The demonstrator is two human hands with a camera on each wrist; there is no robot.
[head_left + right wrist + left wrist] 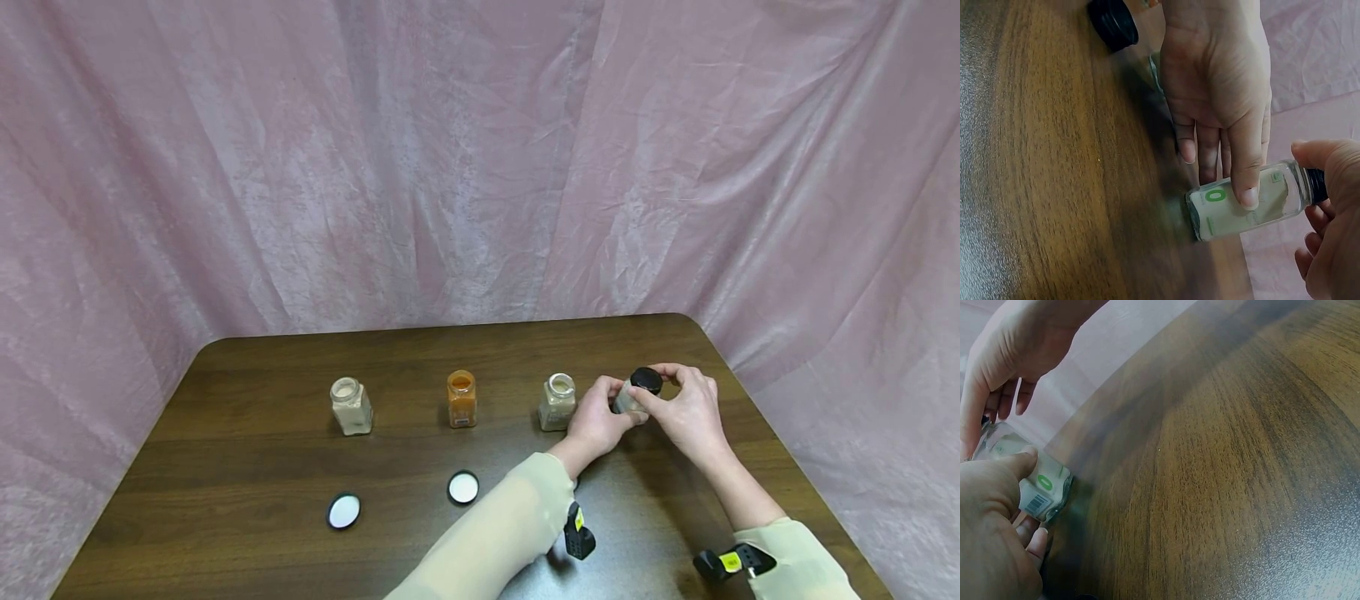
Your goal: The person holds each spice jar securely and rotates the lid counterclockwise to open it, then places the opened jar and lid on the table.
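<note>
My left hand (598, 421) grips the body of a small glass jar (1241, 203) of pale powder, its thumb across the printed label. With thumb and fingers, my right hand (692, 414) pinches the jar's black lid (646, 381), which sits on the neck. Whether the lid is loose, cannot tell. Just left of my left hand stands a lidless jar of pale powder (558, 404). Farther left are a lidless jar of orange powder (462, 402) and another lidless pale one (351, 408).
Two black-rimmed lids with white undersides, one left (343, 511) and one nearer the middle (462, 487), lie on the brown wooden table (255, 467). Another black lid (1113, 24) shows in the right wrist view. A pink curtain (450, 167) hangs behind the table.
</note>
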